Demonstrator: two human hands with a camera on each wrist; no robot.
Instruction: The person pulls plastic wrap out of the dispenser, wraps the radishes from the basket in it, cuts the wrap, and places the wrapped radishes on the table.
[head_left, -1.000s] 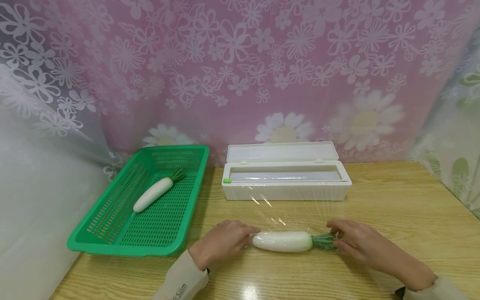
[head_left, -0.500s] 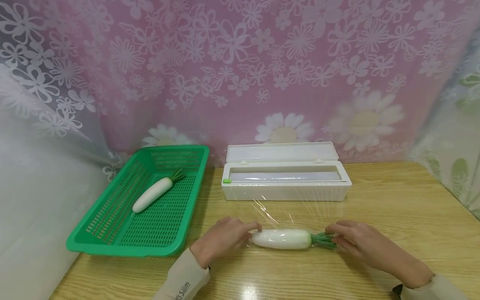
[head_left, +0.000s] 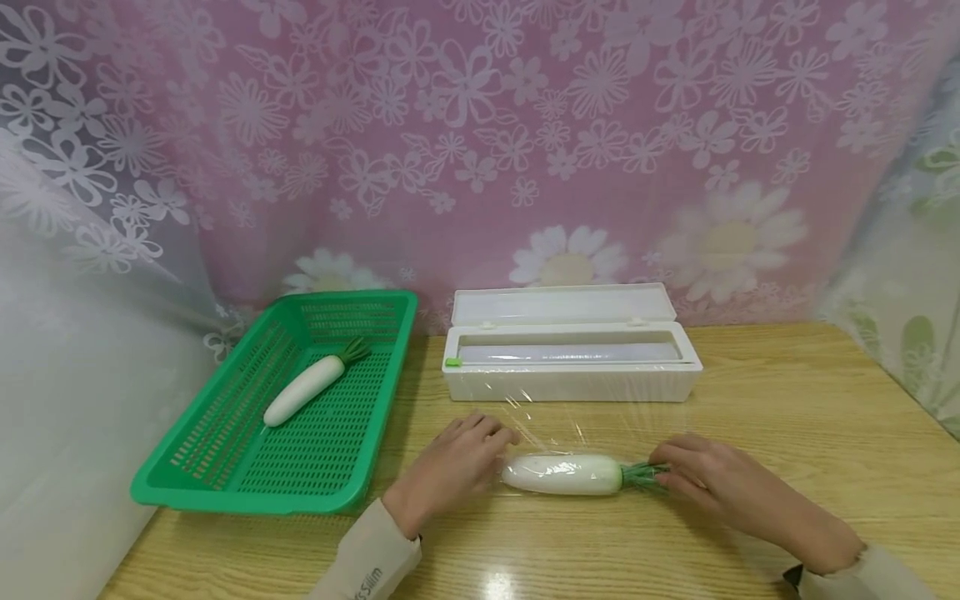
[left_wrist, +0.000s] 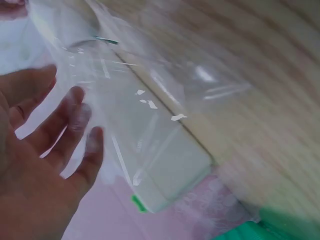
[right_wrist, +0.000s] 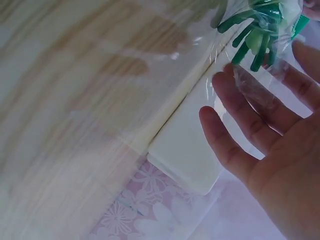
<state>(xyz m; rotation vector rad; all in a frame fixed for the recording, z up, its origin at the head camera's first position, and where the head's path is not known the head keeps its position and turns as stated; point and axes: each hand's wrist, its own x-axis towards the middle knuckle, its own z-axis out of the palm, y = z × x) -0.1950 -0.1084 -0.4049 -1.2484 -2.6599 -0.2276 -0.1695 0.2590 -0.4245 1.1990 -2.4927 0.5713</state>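
Observation:
A white radish point(head_left: 562, 474) with green stalks lies on its side in the middle front, clear cling film point(head_left: 622, 427) wrapped round it. The film runs back to a white dispenser box point(head_left: 573, 387). At the radish's tip is my left hand point(head_left: 453, 461), its spread, slightly bent fingers against the film in the left wrist view. My right hand point(head_left: 723, 483) is at the stalk end, fingers loosely bent. Film-covered green stalks point(right_wrist: 257, 40) show just beyond those fingertips in the right wrist view.
To the left, a green plastic basket point(head_left: 360, 492) holds another white radish point(head_left: 306, 390). The dispenser's lid point(head_left: 564, 305) stands raised behind a film roll point(head_left: 570, 353), and a green slider point(head_left: 453, 362) sits at its left front. A pink flowered curtain point(head_left: 480, 150) hangs behind the wooden table point(head_left: 787, 392).
The radish has shifted slightly away from me toward the dispenser, with the film around it. Both hands have moved forward along with it, the left one more.

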